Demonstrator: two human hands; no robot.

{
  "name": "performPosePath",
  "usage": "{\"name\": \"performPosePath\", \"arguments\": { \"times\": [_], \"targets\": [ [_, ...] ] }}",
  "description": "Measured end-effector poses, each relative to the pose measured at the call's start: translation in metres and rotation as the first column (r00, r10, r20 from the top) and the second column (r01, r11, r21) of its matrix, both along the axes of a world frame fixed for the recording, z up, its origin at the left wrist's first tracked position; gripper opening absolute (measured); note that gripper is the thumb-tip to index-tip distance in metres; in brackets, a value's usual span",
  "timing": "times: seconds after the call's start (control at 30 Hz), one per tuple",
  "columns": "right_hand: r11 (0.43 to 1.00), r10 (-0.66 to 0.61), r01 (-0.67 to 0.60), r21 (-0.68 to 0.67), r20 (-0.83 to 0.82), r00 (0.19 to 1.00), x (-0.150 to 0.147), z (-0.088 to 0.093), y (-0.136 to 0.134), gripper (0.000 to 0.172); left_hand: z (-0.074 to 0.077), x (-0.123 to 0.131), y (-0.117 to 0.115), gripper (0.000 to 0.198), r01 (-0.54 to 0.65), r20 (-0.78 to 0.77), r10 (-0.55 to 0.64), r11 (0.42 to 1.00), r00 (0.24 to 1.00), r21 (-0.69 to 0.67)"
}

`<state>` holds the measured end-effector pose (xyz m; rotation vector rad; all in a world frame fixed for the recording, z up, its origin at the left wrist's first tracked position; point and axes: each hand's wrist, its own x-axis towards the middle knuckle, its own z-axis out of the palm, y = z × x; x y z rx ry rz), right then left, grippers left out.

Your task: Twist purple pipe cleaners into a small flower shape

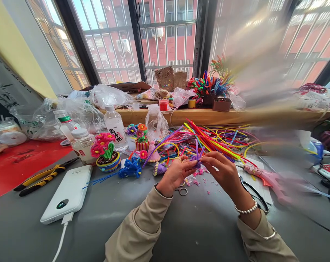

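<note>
Pinched between both hands is a purple pipe-cleaner piece (195, 160), with thin purple ends sticking up from it. My left hand (178, 171) grips it from the left with thumb and fingers pressed together. From the right, the fingertips of my right hand (221, 169) close on the same piece. Just left of my left hand lies a small purple wound cone (160, 169), near a pink cone-shaped piece (154, 153). A blue pipe-cleaner flower (130, 168) with long stems rests farther left. Behind the hands spreads a heap of loose coloured pipe cleaners (208, 140).
A white power bank (69, 193) with a cable and yellow-black pliers (42, 178) lie left. Potted pipe-cleaner flowers (106, 153) stand beside bottles (115, 127). Small scissors (182, 190) lie under the hands. A pink glue gun (271, 180) is right, partly behind a blurred see-through area.
</note>
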<state>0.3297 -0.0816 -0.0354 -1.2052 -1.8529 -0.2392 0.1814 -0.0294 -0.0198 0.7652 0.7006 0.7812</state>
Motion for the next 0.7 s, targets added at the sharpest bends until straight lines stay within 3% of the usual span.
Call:
{"name": "performPosePath", "arguments": {
  "times": [0.23, 0.7],
  "targets": [
    [0.997, -0.067, 0.062, 0.05, 0.122, 0.99, -0.0006, -0.0012, 0.0009, 0.014, -0.0042, 0.0022, -0.0002, 0.03, -0.028, -0.002, 0.028, 0.999, 1.0, 0.039],
    [0.988, -0.121, 0.122, 0.091, -0.014, 0.993, -0.0056, -0.0039, 0.0031, 0.012, -0.0017, 0.0016, -0.0023, 0.025, -0.03, 0.109, 0.036, 0.998, 0.993, -0.054]
  ]
}}
